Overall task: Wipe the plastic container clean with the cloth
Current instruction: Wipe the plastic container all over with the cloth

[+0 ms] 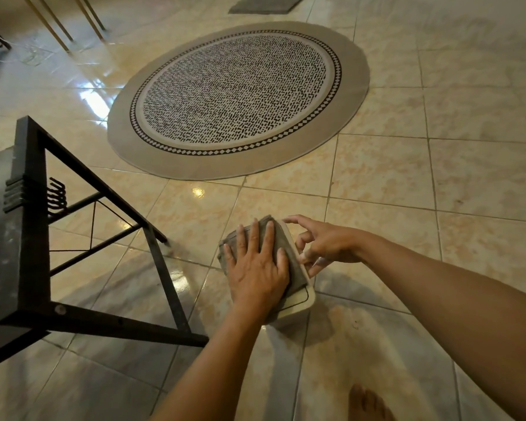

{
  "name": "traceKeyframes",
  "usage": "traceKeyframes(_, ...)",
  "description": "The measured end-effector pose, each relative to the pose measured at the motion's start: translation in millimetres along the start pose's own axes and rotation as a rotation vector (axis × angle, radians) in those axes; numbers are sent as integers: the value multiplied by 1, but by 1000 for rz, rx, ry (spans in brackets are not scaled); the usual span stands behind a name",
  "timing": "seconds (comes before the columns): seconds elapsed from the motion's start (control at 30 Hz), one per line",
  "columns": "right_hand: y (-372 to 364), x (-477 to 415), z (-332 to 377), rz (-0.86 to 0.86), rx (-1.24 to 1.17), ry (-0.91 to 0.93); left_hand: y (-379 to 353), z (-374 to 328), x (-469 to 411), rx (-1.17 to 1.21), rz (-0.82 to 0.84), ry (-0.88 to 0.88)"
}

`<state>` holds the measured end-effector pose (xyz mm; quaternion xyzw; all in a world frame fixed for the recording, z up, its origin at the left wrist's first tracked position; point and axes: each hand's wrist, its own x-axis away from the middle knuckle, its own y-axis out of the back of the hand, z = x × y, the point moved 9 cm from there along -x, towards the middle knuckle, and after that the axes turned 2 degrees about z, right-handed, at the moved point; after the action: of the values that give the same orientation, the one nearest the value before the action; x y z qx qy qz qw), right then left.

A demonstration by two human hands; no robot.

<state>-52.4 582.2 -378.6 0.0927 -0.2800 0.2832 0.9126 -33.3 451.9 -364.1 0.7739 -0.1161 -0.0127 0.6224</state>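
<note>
A whitish plastic container [299,300] is held in the air above the floor, its flat side tilted toward me. A folded grey cloth [289,253] lies flat over most of that side. My left hand [255,268] presses on the cloth with its fingers spread. On the right, my right hand [322,243] grips the container's edge with its fingertips. Only the container's right rim and lower corner show; the rest is hidden under the cloth and my left hand.
A black metal frame of a table [37,226] stands at the left, close to my left arm. A round patterned rug [240,95] lies on the glossy tiled floor [438,177] ahead. My bare foot [368,402] shows at the bottom edge.
</note>
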Motion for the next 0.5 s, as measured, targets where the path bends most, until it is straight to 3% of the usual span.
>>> traceKeyframes(0.2,-4,1,5,9,9,-7,-4,-32,7,-54,25,-105)
traceKeyframes(0.37,-3,2,3,-32,-10,-10,1,1,-4,17,22,32)
traceKeyframes(0.5,-2,2,5,-20,1,-16,-4,-22,17,-21,46,-20)
